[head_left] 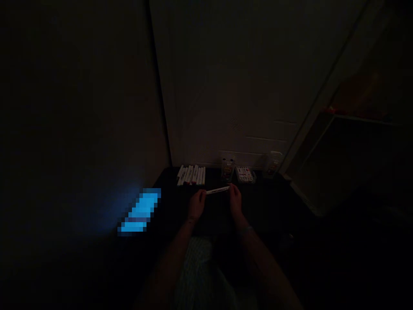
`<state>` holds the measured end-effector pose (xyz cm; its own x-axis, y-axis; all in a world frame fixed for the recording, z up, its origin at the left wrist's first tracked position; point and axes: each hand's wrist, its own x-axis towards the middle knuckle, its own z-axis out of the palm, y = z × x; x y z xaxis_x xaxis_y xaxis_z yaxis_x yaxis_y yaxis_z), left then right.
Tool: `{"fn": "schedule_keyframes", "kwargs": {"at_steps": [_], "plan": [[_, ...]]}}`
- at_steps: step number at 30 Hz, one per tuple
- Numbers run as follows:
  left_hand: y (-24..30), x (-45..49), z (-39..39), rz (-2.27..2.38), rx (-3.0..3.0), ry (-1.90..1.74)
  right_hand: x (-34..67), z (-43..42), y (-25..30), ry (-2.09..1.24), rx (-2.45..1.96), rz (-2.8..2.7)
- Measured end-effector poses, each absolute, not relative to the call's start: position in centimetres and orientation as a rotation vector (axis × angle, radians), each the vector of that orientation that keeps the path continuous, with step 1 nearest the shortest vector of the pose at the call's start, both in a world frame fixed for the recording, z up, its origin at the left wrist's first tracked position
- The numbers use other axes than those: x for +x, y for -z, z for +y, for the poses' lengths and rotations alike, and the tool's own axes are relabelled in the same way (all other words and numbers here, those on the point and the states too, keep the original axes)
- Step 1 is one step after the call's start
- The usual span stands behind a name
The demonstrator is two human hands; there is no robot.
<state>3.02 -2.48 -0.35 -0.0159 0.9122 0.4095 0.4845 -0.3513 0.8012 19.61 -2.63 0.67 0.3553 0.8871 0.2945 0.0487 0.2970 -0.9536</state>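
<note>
A white marker (217, 190) with dark print along its barrel is held nearly level above the dark table (258, 206). My left hand (196, 204) is closed on its left end, and my right hand (235, 199) grips the right end. Behind my left hand, several white markers (191, 175) lie side by side in a row. Past my right hand are a clear package (227, 169) standing upright and a clear case of markers (245, 174) lying flat. The light is very dim, so fingertip details are hard to make out.
Another clear package (271, 165) stands at the back right, close to the wall (238, 99). On the left glows a blurred bright blue screen (141, 212). A dark shelf-like unit (355, 163) is at the right, beyond the table's edge.
</note>
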Motion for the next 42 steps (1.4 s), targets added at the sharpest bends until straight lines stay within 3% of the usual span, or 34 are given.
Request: {"fn": "schedule_keyframes", "kwargs": {"at_steps": [12,29,42], "plan": [[-1.0,3.8,-3.5,1.402,1.982,-0.953,17.1,-4.2,-1.0,-0.539,-1.176,-1.488],[-1.4,4.1,-4.0,1.437,2.031,-0.920,17.5,-3.2,-0.6,-0.748,-1.140,-1.481],[-1.5,4.0,-4.2,1.449,2.141,-0.821,18.9,-2.0,-0.9,-1.000,-0.958,-1.124]]}}
